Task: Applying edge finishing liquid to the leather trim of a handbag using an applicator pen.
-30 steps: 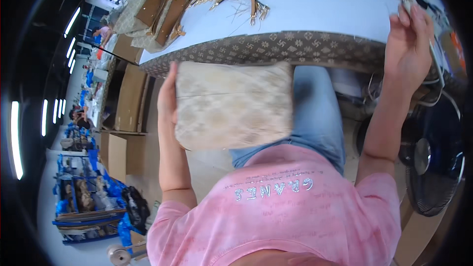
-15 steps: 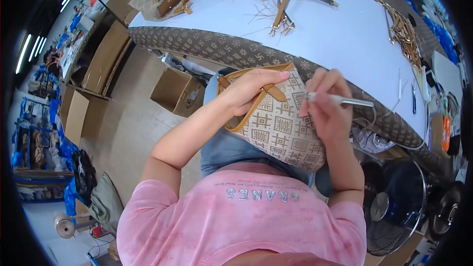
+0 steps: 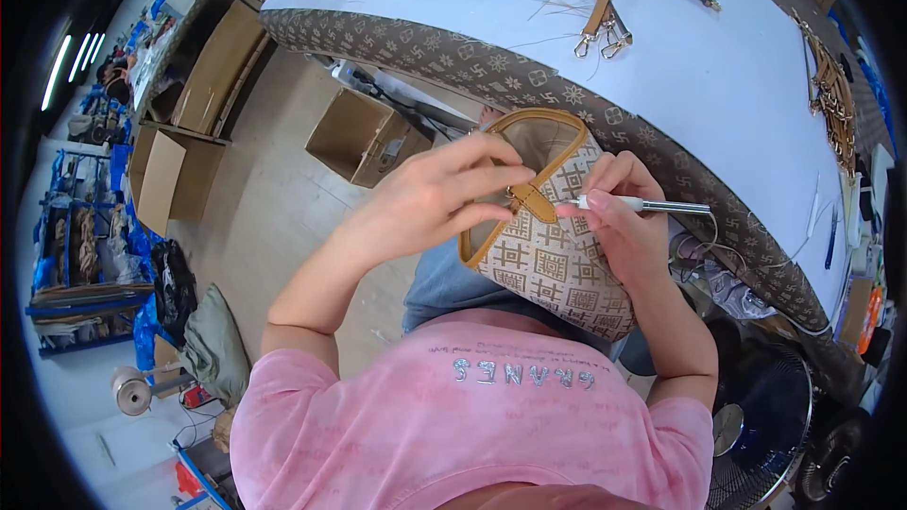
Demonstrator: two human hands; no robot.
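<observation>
A cream handbag (image 3: 553, 269) with a brown square pattern and tan leather trim rests on my lap, its mouth turned up toward the table. My left hand (image 3: 439, 198) grips the bag's tan rim near a small leather tab. My right hand (image 3: 624, 222) holds a thin silver pen-like tool (image 3: 647, 205), its white tip touching the tab by the rim. My right palm lies against the bag's side.
A white worktable (image 3: 699, 66) with a brown patterned edge band curves across the top, carrying tan leather straps (image 3: 605, 0) with metal clasps. Open cardboard boxes (image 3: 364, 137) stand on the floor to the left. A black fan (image 3: 765, 425) sits at lower right.
The bag has been turned more upright in my lap. My left hand has shifted to pinch the rim, and the tool's tip has come down to the leather tab.
</observation>
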